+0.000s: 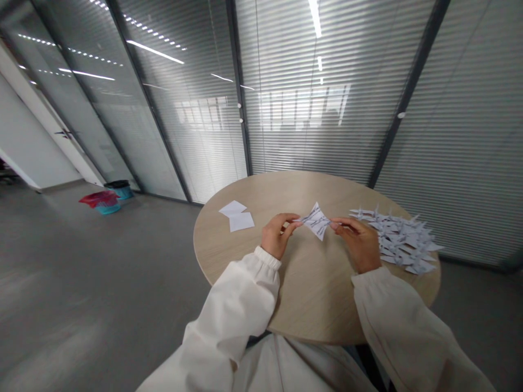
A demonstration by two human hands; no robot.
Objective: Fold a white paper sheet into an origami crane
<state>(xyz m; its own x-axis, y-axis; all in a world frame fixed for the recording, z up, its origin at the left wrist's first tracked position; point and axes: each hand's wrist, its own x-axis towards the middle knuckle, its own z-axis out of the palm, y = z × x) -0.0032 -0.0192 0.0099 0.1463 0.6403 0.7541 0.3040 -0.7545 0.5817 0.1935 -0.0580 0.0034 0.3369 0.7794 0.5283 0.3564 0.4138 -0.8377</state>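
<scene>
Inside the tabletop edge [314,294], our left hand [277,237] and right hand [363,244] pinch folded paper [316,222], maybe shaping it; next needs gentle pulling.

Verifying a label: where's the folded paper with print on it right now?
In the head view, the folded paper is right of centre, held between the left hand and right hand, over the round table.

An office interior.
Glass partitions [98,109] with slatted blinds [461,125] run past the far edge of the round table [318,294], mirroring strip lights [155,51]; well beyond its left edge stand waste bins [100,200] and a white door [76,155].
</scene>
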